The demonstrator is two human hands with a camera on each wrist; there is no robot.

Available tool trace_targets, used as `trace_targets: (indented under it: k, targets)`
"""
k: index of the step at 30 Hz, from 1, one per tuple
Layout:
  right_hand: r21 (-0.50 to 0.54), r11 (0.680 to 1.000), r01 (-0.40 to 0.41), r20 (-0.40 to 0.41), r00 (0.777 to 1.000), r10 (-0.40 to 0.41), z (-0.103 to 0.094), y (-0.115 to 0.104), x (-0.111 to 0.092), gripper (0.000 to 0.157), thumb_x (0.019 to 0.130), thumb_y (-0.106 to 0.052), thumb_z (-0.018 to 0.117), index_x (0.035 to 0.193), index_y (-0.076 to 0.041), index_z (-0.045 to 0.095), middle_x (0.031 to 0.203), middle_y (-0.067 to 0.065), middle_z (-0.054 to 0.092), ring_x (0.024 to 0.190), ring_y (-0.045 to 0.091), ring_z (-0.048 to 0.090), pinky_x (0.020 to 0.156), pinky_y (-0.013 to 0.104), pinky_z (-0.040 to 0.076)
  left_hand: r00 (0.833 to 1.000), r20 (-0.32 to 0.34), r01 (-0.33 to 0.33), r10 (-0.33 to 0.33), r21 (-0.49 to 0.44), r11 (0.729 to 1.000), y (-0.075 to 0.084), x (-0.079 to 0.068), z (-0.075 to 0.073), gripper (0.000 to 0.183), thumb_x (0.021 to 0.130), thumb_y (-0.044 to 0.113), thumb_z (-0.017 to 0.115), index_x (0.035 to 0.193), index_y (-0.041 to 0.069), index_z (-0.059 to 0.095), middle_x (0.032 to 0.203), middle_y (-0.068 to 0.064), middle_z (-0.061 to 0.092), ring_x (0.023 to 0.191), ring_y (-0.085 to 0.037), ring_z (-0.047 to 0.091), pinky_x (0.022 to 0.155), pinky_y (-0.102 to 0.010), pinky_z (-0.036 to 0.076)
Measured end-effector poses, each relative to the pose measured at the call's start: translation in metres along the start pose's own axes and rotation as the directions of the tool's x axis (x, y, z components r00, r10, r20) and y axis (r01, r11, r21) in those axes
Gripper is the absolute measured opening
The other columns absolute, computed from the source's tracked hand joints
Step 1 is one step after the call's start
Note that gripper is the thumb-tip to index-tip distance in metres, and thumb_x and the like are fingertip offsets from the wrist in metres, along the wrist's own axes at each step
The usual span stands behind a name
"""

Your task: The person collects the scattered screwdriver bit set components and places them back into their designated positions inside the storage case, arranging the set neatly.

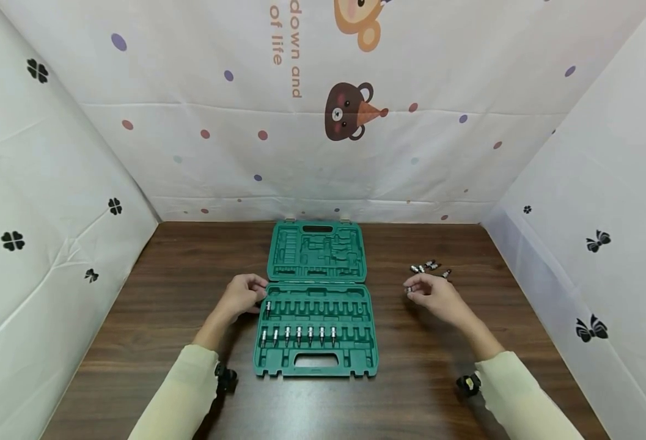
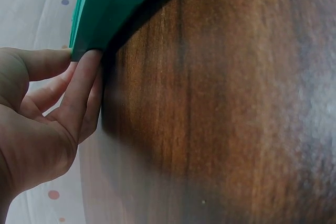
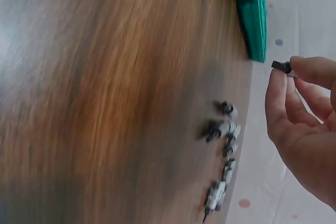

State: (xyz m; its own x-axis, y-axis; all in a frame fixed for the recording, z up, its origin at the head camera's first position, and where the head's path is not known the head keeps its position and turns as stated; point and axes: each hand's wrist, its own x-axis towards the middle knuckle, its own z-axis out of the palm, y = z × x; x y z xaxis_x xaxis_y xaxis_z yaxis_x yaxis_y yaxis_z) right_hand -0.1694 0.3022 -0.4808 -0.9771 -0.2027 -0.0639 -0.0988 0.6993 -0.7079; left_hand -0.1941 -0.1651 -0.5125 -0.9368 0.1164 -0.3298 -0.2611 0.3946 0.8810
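Observation:
A green plastic socket case [image 1: 316, 330] lies unfolded on the table, its lid [image 1: 317, 250] tipped back toward the wall. In its tray stand several bit sockets [image 1: 299, 335] in the lower row and one bit socket [image 1: 268, 308] at the left of the upper row. My left hand [image 1: 244, 295] pinches the case's left edge near the hinge, thumb above and fingers at the side, as the left wrist view shows. Right of the case, my right hand [image 1: 434, 297] holds a small bit socket [image 3: 282, 66] between thumb and fingertips, its dark tip sticking out.
Beyond the right hand, several loose bit sockets [image 1: 426, 266] lie in a group on the dark wooden table [image 1: 190, 366]. Printed white cloth walls [image 1: 218, 153] enclose the table at the back and both sides.

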Motion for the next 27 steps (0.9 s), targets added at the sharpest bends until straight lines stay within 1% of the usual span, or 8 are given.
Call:
trace_targets:
  k: [3,6,9,14,20,23,27]
  targets:
    - [0.055,0.998,0.039,0.048,0.998,-0.042,0.005,-0.006,0.004,0.022,0.098,-0.01,0.07,0.118,0.0,0.07,0.103,0.009,0.072,0.092,0.015,0.065,0.072,0.024,0.055,1.0,0.0,0.0,0.0,-0.002,1.0,0.0,0.0,0.0,0.019,0.103,0.0,0.057,0.12,-0.004,0.064,0.103,-0.017,0.062,0.09,-0.024,0.064,0.075,-0.041,0.064]
    - [0.114,0.992,0.058,0.092,0.993,-0.068,0.01,-0.013,0.008,0.021,0.098,-0.009,0.07,0.117,0.001,0.069,0.103,0.011,0.071,0.092,0.016,0.065,0.073,0.024,0.056,1.0,0.002,0.001,-0.001,-0.005,1.0,0.0,0.0,0.0,0.019,0.103,0.0,0.057,0.12,-0.004,0.064,0.103,-0.017,0.062,0.091,-0.024,0.064,0.075,-0.041,0.064]
    - [0.168,0.984,0.061,0.136,0.987,-0.084,0.016,-0.019,0.012,0.021,0.098,-0.008,0.069,0.116,0.002,0.068,0.104,0.014,0.071,0.093,0.017,0.066,0.073,0.024,0.057,1.0,0.004,0.002,-0.002,-0.005,1.0,0.0,0.0,0.0,0.019,0.103,0.0,0.057,0.12,-0.004,0.064,0.103,-0.017,0.061,0.09,-0.024,0.064,0.074,-0.041,0.064]
    - [0.24,0.969,0.057,0.195,0.975,-0.106,0.025,-0.028,0.017,0.02,0.098,-0.006,0.068,0.115,0.004,0.066,0.108,0.02,0.07,0.096,0.022,0.067,0.077,0.024,0.059,1.0,0.001,0.007,-0.007,-0.006,1.0,0.0,0.0,0.0,0.019,0.103,0.0,0.057,0.119,-0.004,0.064,0.103,-0.017,0.062,0.089,-0.024,0.064,0.073,-0.04,0.064]
    - [0.274,0.96,0.062,0.247,0.96,-0.133,0.034,-0.039,0.019,0.016,0.099,-0.005,0.067,0.114,0.002,0.066,0.107,0.019,0.07,0.098,0.025,0.067,0.078,0.024,0.059,1.0,-0.004,0.013,-0.013,-0.006,1.0,-0.001,0.0,0.0,0.019,0.103,0.0,0.057,0.119,-0.004,0.065,0.103,-0.017,0.062,0.089,-0.024,0.064,0.073,-0.04,0.064]
    - [0.287,0.956,0.068,0.275,0.95,-0.15,0.039,-0.043,0.02,0.017,0.098,-0.004,0.067,0.114,0.002,0.066,0.107,0.019,0.07,0.098,0.025,0.067,0.079,0.025,0.059,1.0,-0.002,0.011,-0.011,-0.002,1.0,0.0,0.0,0.0,0.019,0.103,0.0,0.057,0.12,-0.004,0.064,0.104,-0.018,0.062,0.09,-0.024,0.064,0.073,-0.04,0.064]
    - [0.272,0.958,0.092,0.3,0.938,-0.176,0.046,-0.048,0.019,0.016,0.097,-0.008,0.071,0.111,-0.001,0.068,0.104,0.013,0.072,0.095,0.021,0.068,0.077,0.025,0.059,1.0,0.001,0.009,-0.009,0.003,1.0,0.001,0.0,-0.001,0.02,0.103,0.0,0.057,0.121,-0.004,0.064,0.104,-0.018,0.062,0.091,-0.024,0.064,0.073,-0.04,0.064]
